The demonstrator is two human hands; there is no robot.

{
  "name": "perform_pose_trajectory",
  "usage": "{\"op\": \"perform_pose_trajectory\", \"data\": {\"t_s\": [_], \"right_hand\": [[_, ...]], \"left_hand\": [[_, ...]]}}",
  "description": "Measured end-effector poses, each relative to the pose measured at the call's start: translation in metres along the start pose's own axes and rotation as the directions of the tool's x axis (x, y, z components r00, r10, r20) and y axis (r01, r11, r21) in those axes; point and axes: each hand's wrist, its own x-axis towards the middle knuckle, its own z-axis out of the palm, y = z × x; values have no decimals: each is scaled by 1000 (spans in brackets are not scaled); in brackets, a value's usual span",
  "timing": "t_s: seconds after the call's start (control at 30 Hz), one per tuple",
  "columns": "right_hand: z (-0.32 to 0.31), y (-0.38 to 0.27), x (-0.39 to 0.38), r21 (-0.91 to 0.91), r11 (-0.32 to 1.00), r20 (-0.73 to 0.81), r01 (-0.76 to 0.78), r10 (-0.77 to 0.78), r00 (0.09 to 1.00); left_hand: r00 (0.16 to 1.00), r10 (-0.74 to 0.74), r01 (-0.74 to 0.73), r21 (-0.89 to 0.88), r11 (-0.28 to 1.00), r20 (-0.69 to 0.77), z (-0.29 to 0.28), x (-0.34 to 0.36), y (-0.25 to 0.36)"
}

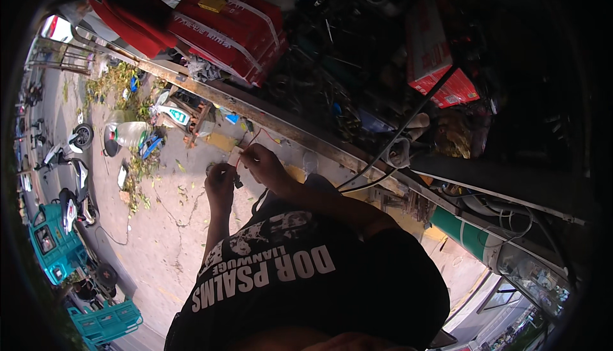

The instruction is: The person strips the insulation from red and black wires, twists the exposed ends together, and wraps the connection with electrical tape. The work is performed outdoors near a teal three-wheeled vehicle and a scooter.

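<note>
At far left a teal cargo vehicle (54, 242) stands on the pavement, with a clear plastic jug (133, 134) nearer. The left hand (219, 188) has its fingers curled nearly together; what they grip, I cannot tell. A small dark piece (238, 183) hangs just right of them, and a small pale piece (235, 157) sits between the hands. The right hand (265, 167) pinches, fingertips closed, apparently on a thin red wire (260, 130). The wire's loop lies beyond these fingertips, lengthwise away from the body, then bending rightward; the right hand is nearer it.
</note>
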Motion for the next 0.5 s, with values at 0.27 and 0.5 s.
{"op": "perform_pose_trajectory", "data": {"t_s": [0.27, 0.5], "right_hand": [[26, -4, -13, -356, 846, 256, 397, -321, 912], [30, -11, -10, -375, 850, 195, 369, -317, 928]], "left_hand": [[984, 167, -177, 192, 965, 69, -6, 0, -31], [980, 190, -196, 142, 970, 56, -3, -10, -17]]}}
